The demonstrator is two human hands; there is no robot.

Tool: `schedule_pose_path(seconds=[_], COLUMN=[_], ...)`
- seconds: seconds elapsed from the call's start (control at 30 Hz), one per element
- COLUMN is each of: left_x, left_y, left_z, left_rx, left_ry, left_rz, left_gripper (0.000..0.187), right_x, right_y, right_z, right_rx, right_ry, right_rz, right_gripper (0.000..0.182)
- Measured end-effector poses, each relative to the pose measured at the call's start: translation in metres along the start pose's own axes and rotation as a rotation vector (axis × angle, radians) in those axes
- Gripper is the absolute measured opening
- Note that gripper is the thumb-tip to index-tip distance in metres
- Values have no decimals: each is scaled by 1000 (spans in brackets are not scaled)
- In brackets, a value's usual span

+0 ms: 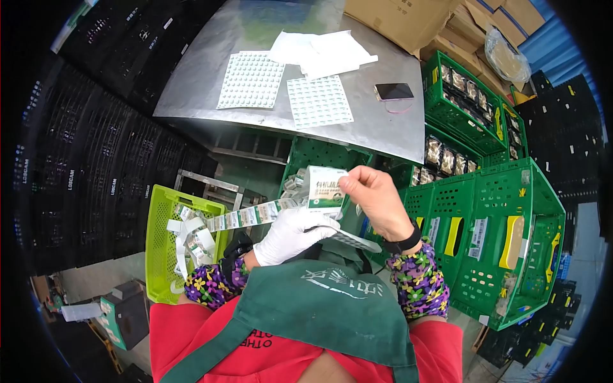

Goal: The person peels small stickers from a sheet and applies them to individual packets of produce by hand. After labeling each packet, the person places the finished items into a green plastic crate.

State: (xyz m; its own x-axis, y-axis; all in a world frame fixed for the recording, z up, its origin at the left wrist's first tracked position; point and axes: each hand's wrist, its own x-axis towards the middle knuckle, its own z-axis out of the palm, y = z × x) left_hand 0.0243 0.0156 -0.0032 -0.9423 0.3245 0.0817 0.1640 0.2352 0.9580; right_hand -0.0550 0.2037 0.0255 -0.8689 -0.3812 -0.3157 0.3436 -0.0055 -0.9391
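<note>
My left hand (292, 235), in a white glove, is closed around a strip of printed labels (248, 216). Its end label (327, 189), white and green with Chinese print, stands up above the glove. My bare right hand (378, 199) pinches at that label's upper right edge; whether a small sticker is between the fingertips cannot be made out. Beneath the glove juts a sheet (355, 240) with rows of small marks, partly hidden by my hand. The strip runs left to a lime-green basket (153, 246), where a heap of labels (196, 242) lies.
On the metal table (191, 83) lie sticker sheets (319, 101), white papers (332, 51) and a phone (394, 92). Green crates (476, 236) stand at right, some with packed goods. Black crates (96, 172) are stacked at left. A cardboard box (399, 22) sits at the back.
</note>
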Motion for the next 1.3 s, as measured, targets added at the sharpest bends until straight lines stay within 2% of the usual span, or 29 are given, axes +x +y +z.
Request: schedule_pose_path(seconds=[0.07,0.13,0.17,0.27,0.33,0.4,0.47,0.53,0.6,0.67,0.7,0.73,0.8,0.83,0.93,1.0,1.07,1.13,1.2,1.3], left_x=[-1,1,1,2,1,1,3,1,0,2,3,6,11,14,15,17,18,20,21,21], left_y=[-7,-4,-6,-4,-6,-7,7,-4,-6,-1,-1,11,2,3,3,4,5,4,5,9], left_z=[3,0,0,0,2,2,0,0,-2,-8,-11,-17,-27,-26,-33,-31,-28,-24,-20,-22], left_rx=[13,49,114,202,476,528,522,503,486,196,14,-141,-320,-504,-369,-375,-269,-258,-305,-320], left_ry=[110,143,170,186,97,115,124,138,165,273,313,370,398,424,414,429,457,454,452,420], left_rz=[15,29,74,125,236,303,297,311,318,164,22,-138,-170,-174,-261,-293,-324,-316,-292,-325], left_gripper=[17,16,16,16,16,19,21,20,19,18,19,17,17,18,17,16,17,18,19,20], right_x=[1,-6,-8,-9,-5,-1,2,6,0,-10,-14,-20,-29,-30,-39,-38,-36,-35,-32,-26], right_y=[-2,-8,-7,1,8,13,11,17,14,10,11,11,7,11,6,8,10,2,-3,6], right_z=[-1,6,6,17,22,20,13,-5,-13,-14,-17,-21,-29,-32,-37,-41,-39,-26,-14,-15], right_rx=[-71,-37,-3,56,56,-306,-290,-217,-194,-279,-431,-432,-1000,-968,-889,-869,-1051,-1016,-1101,-1277], right_ry=[1,137,111,117,111,40,10,62,63,-24,-56,-54,18,81,-6,-21,83,225,237,181], right_rz=[-6,-110,-133,-233,-235,-212,-137,-62,-68,-206,-317,-318,-362,-252,-135,-134,-216,-523,-698,-779], right_gripper=[14,20,28,26,25,26,26,28,31,34,35,35,33,25,18,18,18,19,23,28])
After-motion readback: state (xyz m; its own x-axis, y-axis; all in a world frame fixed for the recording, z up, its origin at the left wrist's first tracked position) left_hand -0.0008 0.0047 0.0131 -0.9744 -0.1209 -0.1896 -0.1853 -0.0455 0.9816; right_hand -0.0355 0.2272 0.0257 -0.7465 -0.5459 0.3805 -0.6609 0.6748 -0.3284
